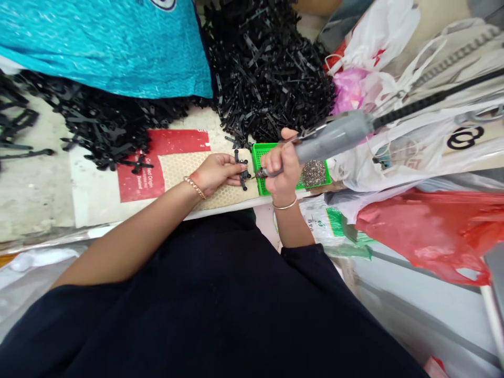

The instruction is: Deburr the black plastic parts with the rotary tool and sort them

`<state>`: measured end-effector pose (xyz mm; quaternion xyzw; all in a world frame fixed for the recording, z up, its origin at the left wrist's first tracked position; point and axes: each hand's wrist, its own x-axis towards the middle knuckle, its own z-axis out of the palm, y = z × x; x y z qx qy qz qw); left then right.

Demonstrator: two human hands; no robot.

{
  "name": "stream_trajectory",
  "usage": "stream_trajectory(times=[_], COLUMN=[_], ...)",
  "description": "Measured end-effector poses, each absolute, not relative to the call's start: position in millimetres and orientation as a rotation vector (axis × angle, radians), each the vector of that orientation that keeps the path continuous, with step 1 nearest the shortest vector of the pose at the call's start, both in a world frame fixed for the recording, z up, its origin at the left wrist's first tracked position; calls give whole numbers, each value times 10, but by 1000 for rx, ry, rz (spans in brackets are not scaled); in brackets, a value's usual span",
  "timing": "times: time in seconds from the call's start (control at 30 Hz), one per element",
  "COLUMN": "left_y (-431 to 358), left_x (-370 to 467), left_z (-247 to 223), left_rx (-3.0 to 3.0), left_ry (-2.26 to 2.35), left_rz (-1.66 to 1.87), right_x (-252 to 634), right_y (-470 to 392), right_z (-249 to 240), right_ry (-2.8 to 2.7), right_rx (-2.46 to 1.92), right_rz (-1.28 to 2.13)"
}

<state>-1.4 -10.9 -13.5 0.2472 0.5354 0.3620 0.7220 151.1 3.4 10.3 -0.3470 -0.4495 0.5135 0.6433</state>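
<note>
Between the fingertips of my left hand (218, 173) is a small black plastic part (243, 176) with several arms, held over a beige dimpled mat (185, 168). My right hand (284, 168) is wrapped around a grey electric screwdriver (334, 136). Its tip points left and sits close to the black part; whether they touch I cannot tell. Behind my right hand stands a green basket (258, 152) holding many small metal screws (314, 172).
A big heap of black plastic parts (271, 68) lies at the back, with another pile (106, 115) at left, partly under a blue bag (110, 47). Plastic bags (378, 37) crowd the right side. A red bag (433, 226) hangs below the table edge. The screwdriver's cord (441, 97) runs off right.
</note>
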Motion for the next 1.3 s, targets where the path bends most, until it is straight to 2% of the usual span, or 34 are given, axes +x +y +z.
stream_trajectory(times=[1.0, 1.3], left_y=[-104, -105], left_x=[-52, -28], left_z=[-217, -217], left_rx=[562, 568], left_ry=[1152, 1196], left_rz=[813, 807], right_x=[1346, 1403], right_y=[18, 92], right_z=[21, -137], right_ry=[-1094, -1239], right_rx=[-989, -759], right_rz=[1176, 1389])
